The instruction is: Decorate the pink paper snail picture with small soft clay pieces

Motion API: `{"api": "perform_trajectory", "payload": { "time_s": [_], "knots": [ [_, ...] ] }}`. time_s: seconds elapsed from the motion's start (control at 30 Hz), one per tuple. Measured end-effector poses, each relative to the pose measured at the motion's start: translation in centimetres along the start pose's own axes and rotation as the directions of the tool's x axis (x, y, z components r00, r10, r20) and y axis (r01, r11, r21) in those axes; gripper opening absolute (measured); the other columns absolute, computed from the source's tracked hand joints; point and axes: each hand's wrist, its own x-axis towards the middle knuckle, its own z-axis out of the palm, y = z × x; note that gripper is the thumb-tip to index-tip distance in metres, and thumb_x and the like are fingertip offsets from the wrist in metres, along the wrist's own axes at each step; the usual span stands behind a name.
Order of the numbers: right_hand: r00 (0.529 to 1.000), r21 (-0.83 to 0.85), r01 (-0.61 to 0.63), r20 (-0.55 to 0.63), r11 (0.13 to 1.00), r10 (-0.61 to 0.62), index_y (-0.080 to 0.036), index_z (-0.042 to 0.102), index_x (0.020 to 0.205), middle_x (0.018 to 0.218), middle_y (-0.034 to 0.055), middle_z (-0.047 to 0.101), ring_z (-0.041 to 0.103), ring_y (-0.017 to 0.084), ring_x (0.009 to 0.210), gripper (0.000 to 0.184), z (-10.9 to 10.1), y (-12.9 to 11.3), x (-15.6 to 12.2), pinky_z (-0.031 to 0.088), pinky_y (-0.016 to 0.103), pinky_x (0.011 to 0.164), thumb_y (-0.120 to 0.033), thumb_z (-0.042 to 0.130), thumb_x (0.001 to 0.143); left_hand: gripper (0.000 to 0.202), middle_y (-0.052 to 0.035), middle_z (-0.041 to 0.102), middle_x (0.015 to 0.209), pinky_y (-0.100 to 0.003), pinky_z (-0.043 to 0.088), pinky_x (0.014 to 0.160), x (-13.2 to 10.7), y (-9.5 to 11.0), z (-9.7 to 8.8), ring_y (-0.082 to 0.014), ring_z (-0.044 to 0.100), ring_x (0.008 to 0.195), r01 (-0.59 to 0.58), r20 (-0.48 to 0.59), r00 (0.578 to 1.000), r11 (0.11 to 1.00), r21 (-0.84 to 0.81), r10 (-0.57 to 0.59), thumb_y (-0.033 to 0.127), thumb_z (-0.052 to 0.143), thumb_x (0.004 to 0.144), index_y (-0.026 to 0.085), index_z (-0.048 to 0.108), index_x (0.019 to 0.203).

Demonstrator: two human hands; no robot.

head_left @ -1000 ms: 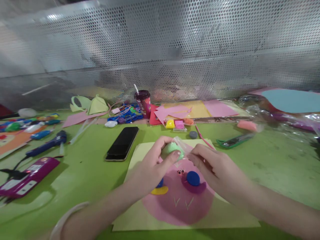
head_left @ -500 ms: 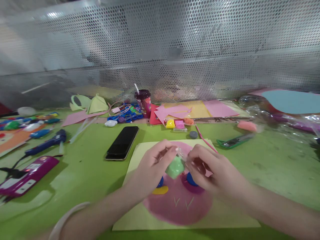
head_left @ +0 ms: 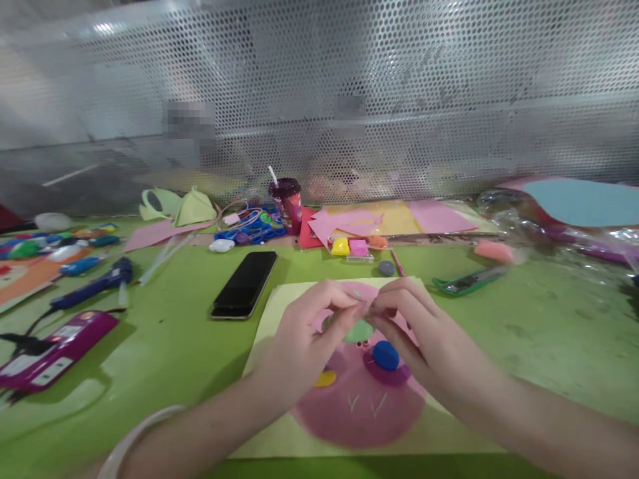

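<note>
My left hand (head_left: 305, 327) and my right hand (head_left: 422, 324) meet fingertip to fingertip, each pinching the top of a small clear wrapper. Light green clay (head_left: 360, 330) hangs in it just below the fingers, partly covered by them. Beneath is a pink paper circle (head_left: 359, 429) on a pale yellow sheet (head_left: 464, 439). On the circle lie a blue clay disc (head_left: 386, 355) over a purple disc (head_left: 398, 377), and a yellow piece (head_left: 325, 378) partly behind my left hand. Two small V-shaped marks show lower down.
A phone (head_left: 244, 285) lies left of the sheet, with a glue gun (head_left: 94, 285) and a purple power strip (head_left: 62, 352) farther left. Behind are a lidded cup (head_left: 288, 206) and wrapped yellow clay (head_left: 340, 247). A green cutter (head_left: 469, 281) rests at right.
My fingertips have come together over the green clay, hiding more of it. My right hand has shifted up slightly, uncovering the blue and purple discs.
</note>
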Motion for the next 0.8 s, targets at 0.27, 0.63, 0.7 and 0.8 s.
{"api": "perform_trajectory", "payload": {
  "time_s": [0.27, 0.63, 0.7, 0.8],
  "knots": [
    [0.999, 0.070, -0.023, -0.031, 0.997, 0.025, -0.020, 0.049, 0.083, 0.081, 0.0046, 0.056, 0.052, 0.016, 0.074, 0.019, -0.4, -0.2, -0.1, 0.047, 0.029, 0.063, -0.009, 0.035, 0.091, 0.026, 0.0000, 0.061, 0.090, -0.026, 0.045, 0.066, -0.1, 1.0, 0.3, -0.0144, 0.057, 0.078, 0.325, 0.240, 0.920, 0.945, -0.030, -0.308, 0.044, 0.053, 0.088, 0.023, 0.055, 0.103],
    [0.998, 0.199, 0.058, -0.040, 0.978, -0.051, -0.020, 0.053, 0.082, 0.078, 0.0027, 0.057, 0.052, 0.015, 0.075, 0.019, -1.1, -0.9, 0.3, 0.046, 0.028, 0.064, -0.006, 0.041, 0.089, 0.025, -0.0021, 0.063, 0.084, -0.028, 0.041, 0.067, 0.0, 1.7, 0.5, -0.0174, 0.055, 0.075, 0.195, 0.322, 0.913, 0.961, 0.197, -0.251, 0.043, 0.053, 0.088, 0.018, 0.056, 0.087],
    [0.997, 0.205, 0.065, -0.054, 0.977, -0.055, -0.020, 0.053, 0.079, 0.075, 0.0023, 0.056, 0.052, 0.014, 0.072, 0.021, -1.1, -1.1, 0.3, 0.045, 0.027, 0.061, -0.006, 0.040, 0.088, 0.026, -0.0004, 0.060, 0.076, -0.027, 0.039, 0.063, 0.1, 1.8, 0.6, -0.0158, 0.053, 0.068, 0.183, 0.309, 0.919, 0.959, 0.218, -0.245, 0.043, 0.053, 0.088, 0.018, 0.055, 0.081],
    [1.000, 0.183, 0.012, -0.030, 0.983, -0.006, -0.020, 0.055, 0.077, 0.074, 0.0019, 0.057, 0.053, 0.014, 0.070, 0.021, -1.3, -1.3, 0.6, 0.044, 0.026, 0.058, -0.008, 0.042, 0.088, 0.029, 0.0008, 0.058, 0.069, -0.026, 0.038, 0.057, 0.2, 1.8, 0.5, -0.0151, 0.051, 0.064, 0.189, 0.273, 0.927, 0.951, 0.245, -0.255, 0.044, 0.053, 0.087, 0.018, 0.055, 0.076]
  ]
}}
